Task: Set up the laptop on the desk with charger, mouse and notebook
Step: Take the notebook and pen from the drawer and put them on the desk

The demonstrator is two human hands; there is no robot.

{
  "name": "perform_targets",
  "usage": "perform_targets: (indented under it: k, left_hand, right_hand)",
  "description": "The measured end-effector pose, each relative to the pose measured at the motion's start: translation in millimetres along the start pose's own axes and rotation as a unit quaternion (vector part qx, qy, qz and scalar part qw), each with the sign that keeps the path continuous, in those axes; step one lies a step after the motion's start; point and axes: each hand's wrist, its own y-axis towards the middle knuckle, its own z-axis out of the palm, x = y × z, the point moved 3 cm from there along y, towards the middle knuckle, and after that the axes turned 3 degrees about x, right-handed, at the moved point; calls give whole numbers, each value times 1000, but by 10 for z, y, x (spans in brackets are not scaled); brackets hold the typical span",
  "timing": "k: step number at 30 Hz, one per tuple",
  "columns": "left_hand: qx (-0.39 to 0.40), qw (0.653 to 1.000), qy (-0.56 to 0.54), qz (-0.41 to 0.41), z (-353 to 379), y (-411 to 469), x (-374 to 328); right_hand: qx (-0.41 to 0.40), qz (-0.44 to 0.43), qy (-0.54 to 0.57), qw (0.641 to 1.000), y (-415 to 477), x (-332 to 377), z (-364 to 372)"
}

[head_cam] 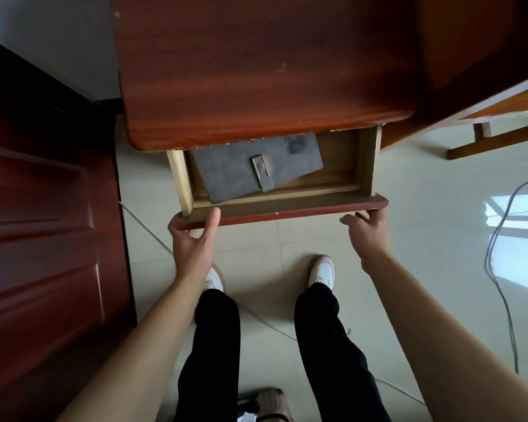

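Gripping drawer (287,210): my left hand (192,242) is clasping its front's left corner, my right hand (368,236) is clasping the right corner.
Notebook (244,172): grey, is lying tilted toward the drawer's left-front corner; stamped writing is too blurred to read.

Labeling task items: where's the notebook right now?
Head view, centre: the grey notebook lies flat in the open drawer, toward its left side, its far end hidden under the desk edge.

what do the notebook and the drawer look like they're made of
Notebook: grey matte cover, probably faux leather or felt, judging by its soft, unshiny look; its clasp loop looks metal, brassy rim. Drawer: pale bare wood inside with visible grain; the front is red-brown, apparently lacquered like the desk.
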Motion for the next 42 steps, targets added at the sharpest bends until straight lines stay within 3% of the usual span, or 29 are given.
perform_targets:
  k: [4,7,9,11,14,16,20,25,29,35,42]
  left_hand:
    - [13,998,0,-59,-7,23,-11]
    - [7,991,-64,-117,-15,-1,-82]
    - [-16,988,-77,-136,-18,-21,-153]
    - [-26,991,-54,-122,-11,-30,-229]
    - [-12,996,-6,-89,2,-8,-274]
    - [7,997,19,-76,0,6,-258]
    - [23,997,53,-52,-28,13,-216]
    - [21,996,65,-60,-40,16,-227]
    - [18,995,65,-75,14,-38,-307]
    - [-122,980,104,119,-7,-271,-625]
    - [-24,981,180,70,192,-384,-677]
  right_hand:
    - [-10,28,23,999,-76,-18,-67]
    - [-23,26,26,999,-204,82,-71]
    - [-74,-28,-61,995,-300,246,-88]
    - [-120,-141,-120,975,-392,464,-61]
    - [-105,-223,-137,959,-431,768,101]
    - [-49,-200,-161,965,-331,900,270]
    - [110,-42,-124,985,-69,996,600]
    - [77,-14,-54,995,-79,1019,692]
    - [175,15,51,983,-217,876,600]
    - [213,42,161,963,-385,606,268]
    - [277,35,167,945,-626,277,-125]
